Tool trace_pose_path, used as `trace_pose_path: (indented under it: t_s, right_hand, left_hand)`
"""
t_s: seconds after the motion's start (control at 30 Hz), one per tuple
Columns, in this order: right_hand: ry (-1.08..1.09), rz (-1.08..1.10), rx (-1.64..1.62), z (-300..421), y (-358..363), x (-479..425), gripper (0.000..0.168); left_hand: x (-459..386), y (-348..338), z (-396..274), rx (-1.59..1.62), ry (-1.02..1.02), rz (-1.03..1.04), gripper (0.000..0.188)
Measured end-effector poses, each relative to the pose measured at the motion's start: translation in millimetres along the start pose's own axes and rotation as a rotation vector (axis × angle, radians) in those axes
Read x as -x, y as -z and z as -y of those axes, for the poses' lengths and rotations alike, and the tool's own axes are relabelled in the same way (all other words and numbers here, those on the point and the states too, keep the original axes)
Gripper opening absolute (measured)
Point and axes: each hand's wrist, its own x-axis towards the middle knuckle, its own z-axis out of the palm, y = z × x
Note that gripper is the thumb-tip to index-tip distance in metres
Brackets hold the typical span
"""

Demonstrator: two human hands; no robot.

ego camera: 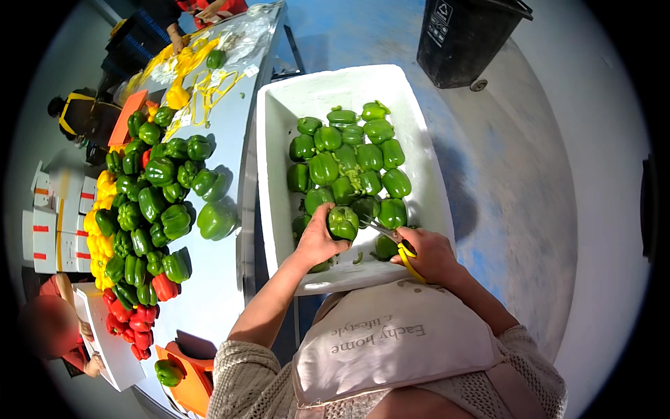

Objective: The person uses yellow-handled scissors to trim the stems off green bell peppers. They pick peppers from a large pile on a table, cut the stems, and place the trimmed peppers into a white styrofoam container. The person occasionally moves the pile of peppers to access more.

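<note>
My left hand [320, 238] grips a green bell pepper [343, 223] over the near part of a white foam box [356, 285]. In my right hand [430, 255] is a pair of scissors [405, 252] with yellow handles, the blades pointing left towards the held pepper. Whether the blades touch the pepper I cannot tell. Below and beyond my hands, rows of green bell peppers [323, 167] lie in the box, with cut stem pieces [354, 177] among them. Near the box's front wall lies a curved green scrap [358, 258].
Left of the box, a table [214, 272] bears piled green peppers [152, 204], yellow peppers [99, 241], red peppers [137, 324] and yellow netting [191, 57]. A black wheeled bin [468, 42] stands at upper right. People work around the table; one holds a white box [107, 335].
</note>
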Motion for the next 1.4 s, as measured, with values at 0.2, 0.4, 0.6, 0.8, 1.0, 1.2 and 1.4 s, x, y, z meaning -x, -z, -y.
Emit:
trace_pose_path:
  t_s: [0.2,0.4,0.6,0.8,1.0,1.2,1.4]
  right_hand:
    - [0.215,-0.104,0.16,23.0,-12.6,-20.5,0.051]
    - [0.27,-0.031,0.195,26.6,-24.7,-33.4,0.04]
    - [0.179,0.033,0.189,20.2,-37.3,-37.7,0.038]
    - [-0.012,-0.021,-0.098,-4.5,-46.7,-31.5,0.041]
    - [-0.107,-0.022,-0.283,-7.4,-33.3,-18.2,0.042]
    - [-0.132,-0.054,-0.28,-16.2,-29.4,-14.5,0.044]
    - [-0.258,-0.012,-0.406,-8.2,-11.0,-2.8,0.047]
  left_hand:
    - [34.0,22.7,-39.7,-0.165,-0.016,-0.098,0.093]
    - [47.4,27.5,-44.7,-0.277,-0.015,-0.078,0.095]
    - [59.6,32.9,-28.1,-0.154,0.008,-0.144,0.094]
    - [98.9,124.7,4.3,1.018,-0.058,-0.332,0.075]
    - [145.7,248.0,85.2,1.471,-0.241,-1.101,0.042]
    - [103.6,222.0,70.7,1.224,-0.1,-1.141,0.032]
    - [-37.0,50.4,38.2,0.014,0.006,-0.284,0.034]
